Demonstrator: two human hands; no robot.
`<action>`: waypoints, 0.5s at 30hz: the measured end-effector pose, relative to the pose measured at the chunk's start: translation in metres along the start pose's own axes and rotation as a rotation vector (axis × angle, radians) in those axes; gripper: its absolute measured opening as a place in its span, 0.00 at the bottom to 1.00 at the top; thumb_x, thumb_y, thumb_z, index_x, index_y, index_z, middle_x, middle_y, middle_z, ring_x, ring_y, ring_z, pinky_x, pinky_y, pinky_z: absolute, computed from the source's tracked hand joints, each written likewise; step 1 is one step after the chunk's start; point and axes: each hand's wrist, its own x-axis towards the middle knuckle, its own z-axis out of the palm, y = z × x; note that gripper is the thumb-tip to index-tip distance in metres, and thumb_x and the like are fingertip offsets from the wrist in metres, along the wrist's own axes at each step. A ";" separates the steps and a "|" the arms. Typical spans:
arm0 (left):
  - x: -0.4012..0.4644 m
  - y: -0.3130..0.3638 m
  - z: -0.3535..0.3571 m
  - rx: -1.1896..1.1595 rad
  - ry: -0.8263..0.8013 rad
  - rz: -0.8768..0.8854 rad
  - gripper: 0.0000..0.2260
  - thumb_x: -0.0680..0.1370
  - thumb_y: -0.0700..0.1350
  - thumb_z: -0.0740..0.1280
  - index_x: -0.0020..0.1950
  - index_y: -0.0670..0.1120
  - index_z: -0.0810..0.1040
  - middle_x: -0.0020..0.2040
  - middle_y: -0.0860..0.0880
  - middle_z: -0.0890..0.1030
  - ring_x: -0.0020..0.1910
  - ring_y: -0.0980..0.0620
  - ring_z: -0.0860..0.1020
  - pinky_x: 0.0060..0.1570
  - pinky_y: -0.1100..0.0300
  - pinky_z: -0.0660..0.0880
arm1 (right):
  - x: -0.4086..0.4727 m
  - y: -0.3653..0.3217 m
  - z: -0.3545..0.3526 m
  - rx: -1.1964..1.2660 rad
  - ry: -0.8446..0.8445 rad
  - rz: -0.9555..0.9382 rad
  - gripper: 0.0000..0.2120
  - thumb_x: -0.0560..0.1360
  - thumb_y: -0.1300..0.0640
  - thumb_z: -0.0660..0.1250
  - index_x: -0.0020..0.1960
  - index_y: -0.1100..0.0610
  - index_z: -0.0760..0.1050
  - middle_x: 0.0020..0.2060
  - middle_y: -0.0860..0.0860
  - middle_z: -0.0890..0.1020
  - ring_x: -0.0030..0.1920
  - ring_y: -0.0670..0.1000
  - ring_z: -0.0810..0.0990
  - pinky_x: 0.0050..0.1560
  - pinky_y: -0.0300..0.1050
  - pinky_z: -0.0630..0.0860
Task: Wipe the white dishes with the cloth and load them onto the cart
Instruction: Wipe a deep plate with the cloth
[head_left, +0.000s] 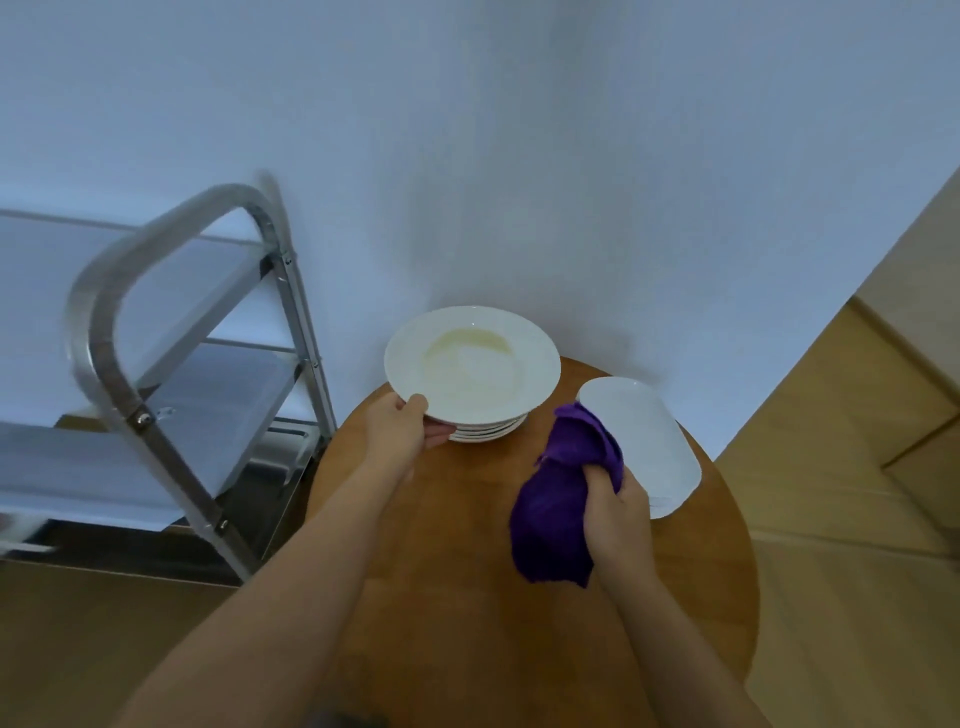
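A pale wall (519, 156) is filling the whole upper half of the frame, and a wooden floor (857, 519) is showing along the right edge and the lower left corner. At the left of the frame a metal cart (171, 364) is standing with its rounded tubular handle nearest the camera and its flat shelves running off toward the left edge; it is standing just beside the round wooden table (467, 571), which is taking up the lower centre. Near the far edge of the table, at the centre of the frame, a stack of white dishes (485, 431) is sitting, and the top dish (472, 364), a wide-rimmed shallow bowl, is being tilted up off the stack on its left side. To the right of the stack a white oblong platter (644, 441) is lying flat near the table's right edge. A purple cloth (556, 509) is hanging bunched in the air over the table, between the stack and the platter and partly in front of the platter's near edge. The left hand (400, 431) is pinching the top dish's rim, thumb on top and fingers beneath. The right hand (618, 514) is clenching around the cloth, with most of the fabric spilling out to its left and above it.
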 end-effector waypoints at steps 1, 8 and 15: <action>-0.012 0.000 -0.004 0.008 -0.010 0.026 0.07 0.80 0.38 0.58 0.56 0.39 0.71 0.45 0.42 0.79 0.32 0.51 0.83 0.28 0.64 0.77 | -0.007 -0.007 -0.004 0.062 0.008 0.036 0.05 0.79 0.51 0.59 0.48 0.47 0.73 0.41 0.47 0.80 0.43 0.48 0.78 0.37 0.42 0.74; -0.110 -0.004 -0.034 0.099 -0.106 0.123 0.06 0.79 0.39 0.61 0.43 0.45 0.74 0.37 0.47 0.84 0.31 0.52 0.83 0.27 0.65 0.76 | -0.060 -0.031 -0.026 0.537 -0.095 0.332 0.21 0.79 0.43 0.58 0.66 0.54 0.70 0.55 0.52 0.81 0.52 0.52 0.80 0.41 0.44 0.78; -0.188 -0.042 -0.059 0.160 -0.234 0.124 0.08 0.77 0.48 0.66 0.46 0.43 0.77 0.35 0.49 0.84 0.31 0.50 0.83 0.27 0.63 0.77 | -0.114 0.016 -0.056 0.385 -0.038 0.204 0.14 0.74 0.66 0.63 0.53 0.50 0.76 0.36 0.47 0.85 0.38 0.51 0.83 0.31 0.44 0.78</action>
